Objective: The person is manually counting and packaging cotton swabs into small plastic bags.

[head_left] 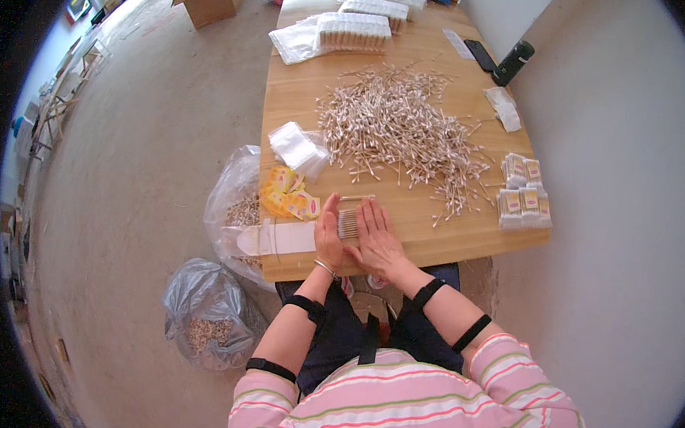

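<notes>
A small row of cotton swabs (348, 224) lies side by side on the wooden table between my hands. My left hand (328, 234) stands on its edge along the row's left side, fingers stretched out and together. Flat over the row's right end rests my right hand (378, 239), with its fingers straight. One single swab (356, 197) lies crosswise just beyond the fingertips. Left of my left hand is a white strip (293, 237) with a rounded end. Yellow printed cards (288, 192) are scattered above it. A large loose pile of cotton swabs (399, 120) covers the middle of the table.
Clear plastic bags (295, 146) lie at the left edge. Packed swab bundles (524, 207) stand at the right edge, and more packs (353, 31) at the far end. A dark bottle (514, 62) and phone (480, 55) are by the wall. A grey bag (207, 301) sits on the floor.
</notes>
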